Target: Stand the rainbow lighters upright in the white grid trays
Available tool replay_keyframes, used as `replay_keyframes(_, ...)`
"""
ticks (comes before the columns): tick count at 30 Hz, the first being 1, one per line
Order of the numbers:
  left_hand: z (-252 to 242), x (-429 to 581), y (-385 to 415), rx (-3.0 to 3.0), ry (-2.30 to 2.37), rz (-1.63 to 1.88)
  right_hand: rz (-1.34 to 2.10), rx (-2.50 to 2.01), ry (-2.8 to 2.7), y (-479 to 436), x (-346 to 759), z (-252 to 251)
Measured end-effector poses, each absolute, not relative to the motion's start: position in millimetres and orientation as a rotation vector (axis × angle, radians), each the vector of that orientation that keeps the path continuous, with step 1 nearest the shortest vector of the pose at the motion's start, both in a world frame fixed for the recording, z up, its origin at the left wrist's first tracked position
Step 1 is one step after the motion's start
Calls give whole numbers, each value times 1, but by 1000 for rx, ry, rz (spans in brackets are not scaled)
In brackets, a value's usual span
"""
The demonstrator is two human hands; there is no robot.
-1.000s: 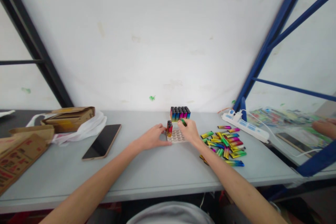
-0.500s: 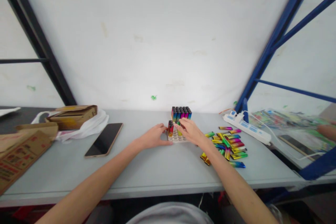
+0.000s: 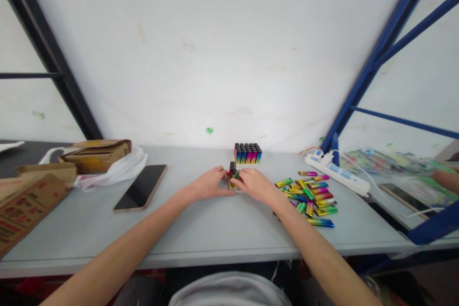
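My left hand [image 3: 210, 184] is curled around the left end of a pale tray with holes [image 3: 233, 188], its thumb along the front and its fingers by the standing lighters. A few red lighters with black tops [image 3: 233, 168] stand upright at the tray's left end. My right hand [image 3: 256, 184] comes from the right and pinches a green lighter [image 3: 235, 175] close against them. The fingers cover most of it and much of the tray. To the right lies a loose pile of shiny, many-coloured lighters [image 3: 309, 196].
Behind the hands stands a tight block of black-topped lighters [image 3: 247, 154]. A phone [image 3: 141, 187], a plastic bag [image 3: 125, 172] and cardboard boxes [image 3: 36, 201] are on the left. A power strip [image 3: 337, 172] lies at the right beside a blue frame [image 3: 362, 76]. Another person's hand [image 3: 446, 179] shows at the far right.
My right hand has moved left and slightly down with the green lighter, close to the red ones. My left hand has stayed at the tray. The view has shifted slightly.
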State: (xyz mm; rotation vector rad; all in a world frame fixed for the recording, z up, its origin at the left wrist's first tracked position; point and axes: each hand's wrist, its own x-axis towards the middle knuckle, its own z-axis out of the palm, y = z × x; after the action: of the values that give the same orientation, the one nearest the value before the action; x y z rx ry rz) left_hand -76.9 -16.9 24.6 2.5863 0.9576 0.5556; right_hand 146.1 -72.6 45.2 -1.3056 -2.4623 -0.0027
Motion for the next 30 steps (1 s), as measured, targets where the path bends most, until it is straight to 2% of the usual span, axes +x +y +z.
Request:
replay_keyframes(3, 25, -77, -17, 2593, 965, 542, -54, -1324, -2421, -73, 146, 48)
replay_keyframes(7, 26, -77, -16, 2591, 989, 537, 356, -1320, -2343, -65, 180, 63)
replay_keyframes(10, 28, -77, -17, 2584, 1006, 529, 458, -1553, -2329, -58, 227, 75)
replay_keyframes(14, 30, -77, -18, 2588, 1006, 529, 240, -1715, -2421, -56, 286, 78)
replay_keyframes(18, 30, -77, -18, 2588, 1003, 532, 257, -1844, -2482, -59, 317, 65)
replay_keyframes(24, 31, -77, -18, 2577, 1022, 524, 256, -1725, -2389, -54, 316, 46)
replay_keyframes(30, 31, -78, -18, 2580, 1017, 509, 303, -1552, -2189, -53, 279, 72)
